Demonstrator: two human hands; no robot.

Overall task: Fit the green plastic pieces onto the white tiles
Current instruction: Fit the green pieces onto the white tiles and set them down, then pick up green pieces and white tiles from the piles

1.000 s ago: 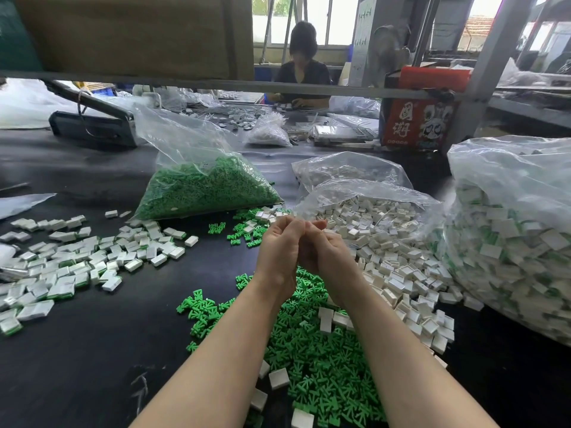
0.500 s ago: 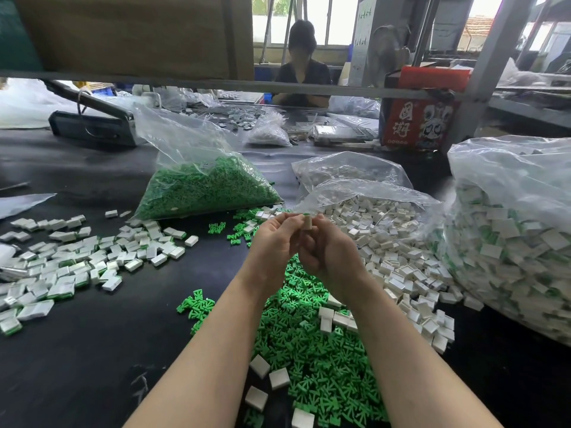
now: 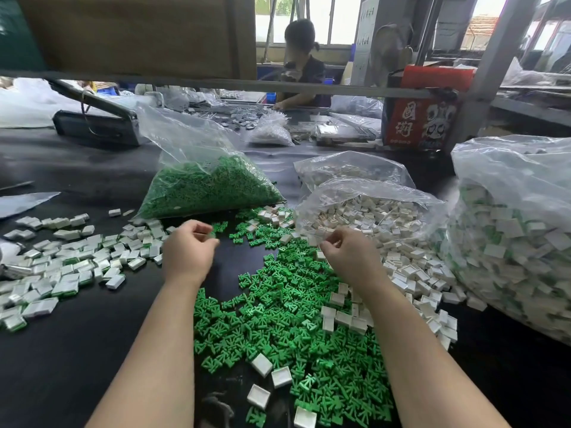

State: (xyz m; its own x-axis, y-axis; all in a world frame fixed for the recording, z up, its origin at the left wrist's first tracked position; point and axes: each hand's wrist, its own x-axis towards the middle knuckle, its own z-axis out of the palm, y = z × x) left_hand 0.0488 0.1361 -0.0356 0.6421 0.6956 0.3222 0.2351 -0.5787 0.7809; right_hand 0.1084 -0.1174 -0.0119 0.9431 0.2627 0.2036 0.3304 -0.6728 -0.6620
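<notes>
On the dark bench (image 3: 77,366), a loose spread of finished tiles (image 3: 65,267) lay at the far left, white with green showing at their edges. Behind it a clear bag (image 3: 204,186) slumped open, full of green plastic pieces. The left hand (image 3: 188,251) hovered with fingers curled, pinching something small and blurred that I cannot identify. A heap of loose green pieces (image 3: 278,310) covered the bench between the forearms, with a few white tiles (image 3: 401,273) on it. The right hand (image 3: 349,257) curled its fingers at the edge of the white tiles spilling from an open bag (image 3: 364,205); what it held I cannot tell. At far right a large bag (image 3: 519,236) held assembled tiles
</notes>
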